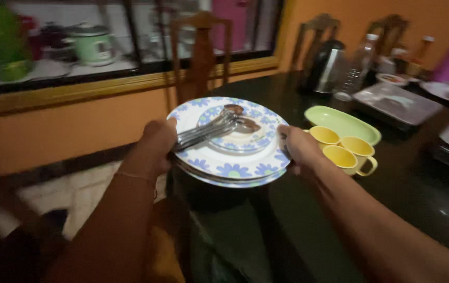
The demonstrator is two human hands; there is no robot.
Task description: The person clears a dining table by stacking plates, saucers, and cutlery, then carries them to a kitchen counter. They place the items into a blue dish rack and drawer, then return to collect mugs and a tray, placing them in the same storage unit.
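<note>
The left grip (157, 140) clasps the near-left rim of a stack of plates (219, 165), white with blue flowers, thumb over the edge; the right grip (297, 149) grasps the opposite rim, so the stack hangs between the two hands above the near edge of the dark desk (418, 199). A smaller plate of the same pattern (253, 142) lies on top of the stack, and several metal spoons (211, 130) rest across it, their handles pointing toward the left grip. Just beyond the right grip, three yellow cups (342, 152) stand together on the desk, touching one another. Behind them lies a pale green oval dish (342, 123). Farther from the right grip stand a steel kettle (326, 67), a clear bottle (358, 68) and a flat tray (397, 102). Beyond the plates stands a wooden chair (202, 55), its back to the window; a green pot (92, 44) sits behind the glass, far off from the left grip.
</note>
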